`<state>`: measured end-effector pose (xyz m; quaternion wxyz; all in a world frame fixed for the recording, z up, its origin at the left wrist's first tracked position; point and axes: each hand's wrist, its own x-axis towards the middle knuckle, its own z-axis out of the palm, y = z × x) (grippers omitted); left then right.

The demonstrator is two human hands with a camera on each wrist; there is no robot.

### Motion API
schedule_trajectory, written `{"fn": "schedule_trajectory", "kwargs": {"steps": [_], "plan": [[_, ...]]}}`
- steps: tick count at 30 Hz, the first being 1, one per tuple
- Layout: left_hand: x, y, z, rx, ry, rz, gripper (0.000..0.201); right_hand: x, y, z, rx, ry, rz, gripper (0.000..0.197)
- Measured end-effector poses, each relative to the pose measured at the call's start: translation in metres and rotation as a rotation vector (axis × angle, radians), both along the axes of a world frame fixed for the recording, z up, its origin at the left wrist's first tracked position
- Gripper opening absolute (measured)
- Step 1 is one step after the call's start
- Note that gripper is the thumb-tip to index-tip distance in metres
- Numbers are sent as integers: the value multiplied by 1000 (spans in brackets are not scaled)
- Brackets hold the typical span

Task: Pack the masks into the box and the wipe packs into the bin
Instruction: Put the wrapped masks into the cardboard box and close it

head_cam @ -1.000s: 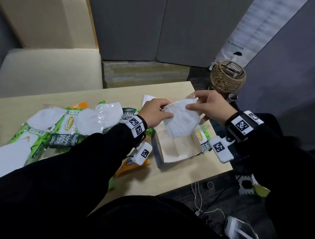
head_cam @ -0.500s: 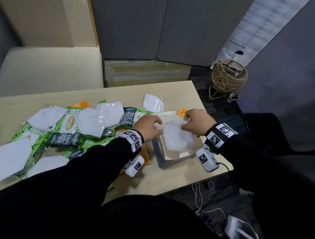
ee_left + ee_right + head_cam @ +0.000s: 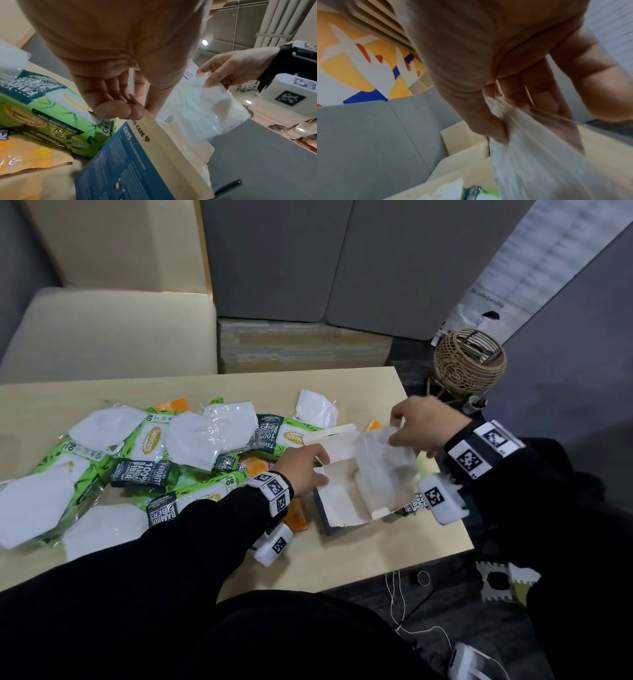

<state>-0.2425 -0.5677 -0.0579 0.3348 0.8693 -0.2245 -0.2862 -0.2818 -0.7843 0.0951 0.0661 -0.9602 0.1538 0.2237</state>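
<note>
An open mask box point(image 3: 337, 501) with a blue printed side point(image 3: 120, 155) stands near the table's right front corner. My left hand point(image 3: 318, 470) pinches its left flap point(image 3: 145, 129) between thumb and fingers. A white mask in clear wrap point(image 3: 383, 463) stands inside the box on its right side. My right hand point(image 3: 399, 431) pinches that mask point(image 3: 205, 108) by its top corner; the right wrist view shows the wrap point(image 3: 530, 155) blurred. Several wrapped masks point(image 3: 205, 436) and green wipe packs point(image 3: 144, 446) lie heaped to the left.
An orange pack point(image 3: 296, 517) lies under my left wrist, and a green wipe pack point(image 3: 51, 115) sits beside the box. A round wicker basket point(image 3: 469, 361) stands on the floor past the table's point(image 3: 376, 553) right corner. Cables point(image 3: 397, 587) trail below the front edge.
Both hands brought the mask down from above into the box. My left hand let go of the mask and took the box's left flap. The right hand still holds the mask's top.
</note>
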Motion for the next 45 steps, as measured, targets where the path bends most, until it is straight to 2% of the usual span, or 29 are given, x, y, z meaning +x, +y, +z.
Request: {"fn": "schedule_trajectory", "kwargs": {"steps": [5, 8, 13, 19, 22, 31, 35, 39, 41, 45], "plan": [[2, 0, -1, -23, 63, 18, 38, 6, -17, 44, -40, -175, 61, 6], [3, 1, 0, -26, 39, 11, 39, 4, -15, 46, 17, -176, 20, 5], [2, 0, 0, -15, 10, 5, 39, -1, 6, -7, 54, 26, 21, 10], [-2, 1, 0, -22, 0, 20, 38, 3, 29, -72, -203, 152, 107, 17], [-2, 2, 0, -24, -7, 14, 38, 8, 27, -92, -242, 164, 87, 20], [-1, 4, 0, -20, -29, 11, 36, 7, 9, -116, -176, 261, -31, 29], [-1, 4, -1, -28, -30, 14, 36, 4, 6, -115, -96, 182, -124, 42], [-1, 4, -2, -26, -32, 14, 36, -2, 4, -122, -70, 161, -169, 45], [-1, 4, -2, -29, -29, 16, 36, -6, 5, -125, -71, 168, -163, 43], [-1, 5, -2, -30, -24, 20, 35, -9, 5, -125, -127, 181, -100, 28]]}}
